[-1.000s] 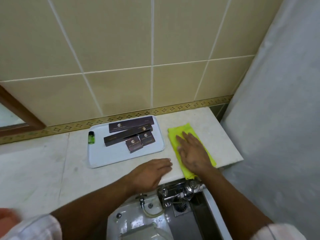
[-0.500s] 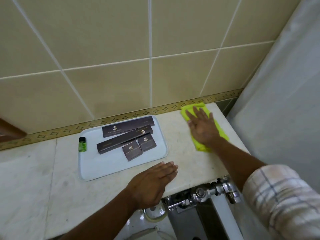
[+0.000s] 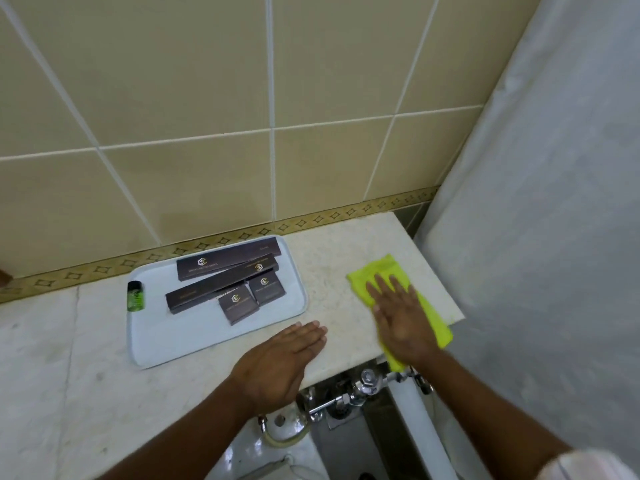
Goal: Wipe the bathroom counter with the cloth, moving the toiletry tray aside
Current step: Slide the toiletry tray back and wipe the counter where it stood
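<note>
The right hand (image 3: 401, 322) is pressing flat, fingers spread, on the yellow cloth (image 3: 431, 311) at the right end of the table (image 3: 332, 271); the grip is lying open on the fabric, not clamped around it. The cloth is lying with its long axis running from the front table edge diagonally back and to the left, and its near corner is hanging over that front edge. The right table edge is lying just beyond the cloth, next to a grey curtain (image 3: 554, 237). The left hand (image 3: 280, 362) is resting palm down near the front edge, fingers together and extended, holding nothing. A bare strip of table is lying open between the cloth and the toiletry tray (image 3: 166, 344). The tray is sitting left of centre, its back edge close to the patterned wall border (image 3: 311, 221), its long axis running left to right and slightly tilted. Dark boxes (image 3: 227, 263) with gold logos are lying on it; their printed text is too small for reading. A small green bottle (image 3: 135, 296) is lying at the tray's left rim
</note>
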Tool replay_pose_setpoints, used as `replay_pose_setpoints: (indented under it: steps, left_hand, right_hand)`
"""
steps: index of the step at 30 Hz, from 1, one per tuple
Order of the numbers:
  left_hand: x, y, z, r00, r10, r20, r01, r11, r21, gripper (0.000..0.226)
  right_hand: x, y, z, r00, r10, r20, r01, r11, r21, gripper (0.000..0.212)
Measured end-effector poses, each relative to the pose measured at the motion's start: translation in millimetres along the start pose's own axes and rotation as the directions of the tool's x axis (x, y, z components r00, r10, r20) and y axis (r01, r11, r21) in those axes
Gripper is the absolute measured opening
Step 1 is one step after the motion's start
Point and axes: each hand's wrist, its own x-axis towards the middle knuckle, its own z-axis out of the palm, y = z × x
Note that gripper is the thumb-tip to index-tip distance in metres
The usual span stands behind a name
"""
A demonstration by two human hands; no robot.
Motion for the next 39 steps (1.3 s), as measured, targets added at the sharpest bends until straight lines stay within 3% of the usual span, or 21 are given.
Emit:
replay_pose_setpoints:
  steps: [3, 8, 10, 14, 17, 28, 30, 31, 32, 34, 36, 37, 38, 39]
  left_hand:
    - [0.4, 1.0, 2.4, 1.0, 0.026, -0.003, -0.026, 0.999, 0.022, 0.058]
    - [1.4, -0.1, -1.2, 0.999, 0.037, -0.009, -0.036, 0.998, 0.052, 0.059]
    - [1.6, -0.4, -2.4, 0.999, 0.043, -0.012, -0.042, 0.998, 0.052, 0.059]
    - [0.4, -0.5, 0.4, 0.999, 0.031, -0.024, -0.03, 0.999, 0.038, 0.056]
    - [3.3, -5.2, 0.9, 0.999, 0.027, -0.039, -0.027, 1.0, -0.003, 0.054]
    - [3.0, 6.4, -6.5, 0.999, 0.02, 0.025, -0.02, 1.0, -0.004, 0.051]
    - [17.4, 10.9, -11.9, 1.0, 0.001, 0.022, -0.002, 1.0, 0.013, 0.047]
    - [33.1, 11.5, -15.7, 1.0, -0.013, 0.002, 0.013, 1.0, 0.008, 0.044]
    - [56.6, 12.1, -19.5, 0.999, -0.039, -0.019, 0.039, 0.999, -0.004, 0.042]
    - [114.3, 11.9, -28.8, 0.981, -0.192, -0.022, 0.19, 0.979, -0.07, 0.05]
    - [169.4, 12.0, -34.5, 0.908, -0.389, 0.153, 0.403, 0.912, -0.072, 0.062]
    - [190.3, 12.6, -36.4, 0.86, -0.452, 0.236, 0.472, 0.881, -0.033, 0.06]
    - [206.2, 15.9, -38.6, 0.818, -0.492, 0.299, 0.518, 0.855, -0.01, 0.053]
    - [216.5, 18.0, -40.3, 0.784, -0.519, 0.34, 0.551, 0.834, 0.002, 0.041]
  right_hand:
    - [-3.0, -35.8, 11.1, 0.999, -0.009, 0.049, 0.012, 0.999, -0.053, 0.051]
    - [66.2, -64.6, 17.1, 0.996, -0.042, 0.076, 0.048, 0.996, -0.081, 0.051]
    - [92.6, -49.2, 13.4, 0.997, -0.033, 0.071, 0.04, 0.995, -0.096, 0.049]
    - [129.2, 20.8, -11.3, 0.985, 0.166, -0.039, -0.169, 0.977, -0.127, 0.047]
    - [135.4, 36.1, -11.6, 0.984, 0.174, -0.049, -0.177, 0.982, -0.063, 0.046]
    - [-8.6, -41.9, 17.6, 0.996, 0.082, -0.047, -0.082, 0.997, -0.002, 0.049]
    - [-21.4, -43.6, 11.9, 0.984, 0.149, -0.095, -0.138, 0.984, 0.115, 0.049]
    - [-27.4, -45.1, 9.5, 0.952, 0.259, -0.166, -0.217, 0.948, 0.234, 0.051]
    - [-33.5, -45.7, 7.2, 0.871, 0.424, -0.248, -0.32, 0.874, 0.367, 0.058]
    - [-47.0, -46.0, 5.3, 0.608, 0.759, -0.233, -0.533, 0.607, 0.589, 0.077]
    - [-55.3, -42.1, 5.2, 0.379, 0.923, 0.068, -0.637, 0.207, 0.743, 0.084]
    - [-56.7, -41.7, 3.5, 0.306, 0.911, 0.277, -0.614, -0.034, 0.788, 0.078]
    - [-58.2, -39.6, 1.4, 0.297, 0.836, 0.461, -0.537, -0.253, 0.805, 0.068]
    - [-59.3, -36.3, -0.9, 0.334, 0.755, 0.564, -0.477, -0.38, 0.792, 0.058]
